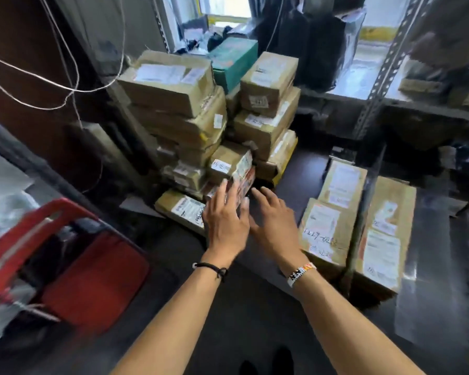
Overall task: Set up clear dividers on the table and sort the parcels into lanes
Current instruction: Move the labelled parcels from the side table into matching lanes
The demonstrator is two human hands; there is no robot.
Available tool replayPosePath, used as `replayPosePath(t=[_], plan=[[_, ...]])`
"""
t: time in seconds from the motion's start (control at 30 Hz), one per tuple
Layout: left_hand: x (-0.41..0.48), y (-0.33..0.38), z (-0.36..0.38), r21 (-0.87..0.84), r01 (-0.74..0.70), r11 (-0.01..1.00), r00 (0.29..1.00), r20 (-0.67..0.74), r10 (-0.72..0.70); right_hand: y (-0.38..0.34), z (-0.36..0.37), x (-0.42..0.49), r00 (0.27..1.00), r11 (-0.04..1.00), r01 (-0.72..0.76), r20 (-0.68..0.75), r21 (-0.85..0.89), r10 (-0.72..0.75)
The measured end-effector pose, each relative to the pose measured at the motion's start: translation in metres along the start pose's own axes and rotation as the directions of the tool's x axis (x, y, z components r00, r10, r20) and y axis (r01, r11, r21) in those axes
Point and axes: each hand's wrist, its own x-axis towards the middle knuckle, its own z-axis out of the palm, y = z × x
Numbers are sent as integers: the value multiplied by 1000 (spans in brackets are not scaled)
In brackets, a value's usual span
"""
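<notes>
A tall pile of taped brown parcels (173,85) stands at the back of the dark table (295,169). My left hand (225,217) reaches to the pile's foot with fingers spread, touching a small box with a colourful printed side (245,175). My right hand (275,223) hovers just right of it, fingers straight, holding nothing. A flat parcel (184,209) lies under the left hand's fingertips. On the right lie three flat parcels (325,226), with a clear upright divider (359,223) between two lanes. The whole view is blurred.
A red and black folding chair or cart (73,266) stands at the left. A teal box (233,60) sits behind the pile. Metal shelving (382,77) with more packages rises at the right. Cords (38,87) hang at the upper left.
</notes>
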Motion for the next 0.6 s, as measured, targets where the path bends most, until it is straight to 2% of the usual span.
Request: replayPosePath(t=[0.13, 0.23, 0.3, 0.4, 0.5, 0.6], plan=[[-1, -61, 10, 33, 190, 981, 977, 94, -192, -20, 59, 19, 980, 999, -20, 196, 50, 10], [7, -92, 23, -47, 344, 938, 929, 160, -333, -22, 97, 37, 950, 999, -26, 312, 23, 17], [14, -111, 34, -88, 507, 858, 852, 202, -483, -21, 120, 50, 926, 1000, -28, 377, -3, 27], [28, -129, 50, -147, 720, 678, 689, 266, -674, -22, 145, 67, 898, 999, -39, 438, -12, 40], [38, -138, 68, -262, 791, 553, 610, 265, -747, -21, 164, 73, 923, 998, -56, 380, 6, 50], [34, -148, 78, -413, 808, 420, 531, 203, -822, -19, 173, 64, 915, 997, -73, 399, 29, 55]])
